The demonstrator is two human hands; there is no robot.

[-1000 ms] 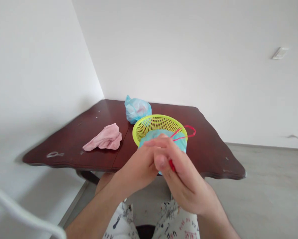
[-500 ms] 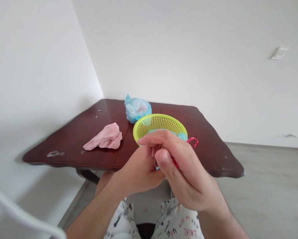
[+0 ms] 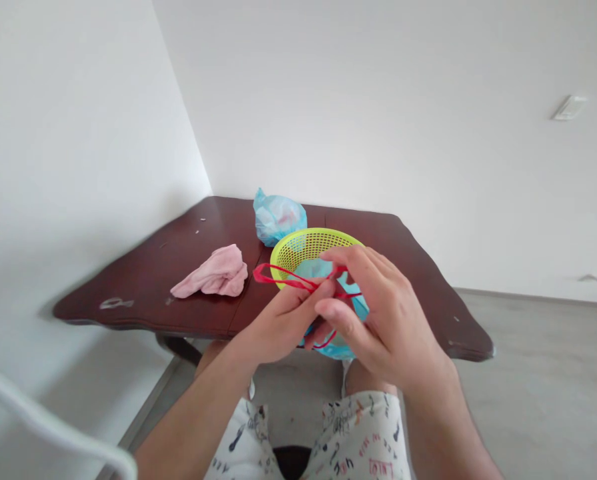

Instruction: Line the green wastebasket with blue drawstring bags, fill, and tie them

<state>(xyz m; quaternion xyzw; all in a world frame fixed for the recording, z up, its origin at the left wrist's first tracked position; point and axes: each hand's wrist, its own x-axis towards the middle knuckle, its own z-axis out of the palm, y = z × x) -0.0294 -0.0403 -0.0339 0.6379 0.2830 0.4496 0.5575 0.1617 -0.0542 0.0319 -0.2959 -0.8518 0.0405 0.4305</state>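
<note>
Patterned shorts, nearest, below the hands. Left hand: narrow pinch on a red cord, its loop trailing left. Right hand: fingers curled narrow, gripping the same cord against a blue bag. Bag: inside a tilted green basket, between the hands, above the table. Farther, on a dark wood table: second blue bag, pink cloth.
</note>
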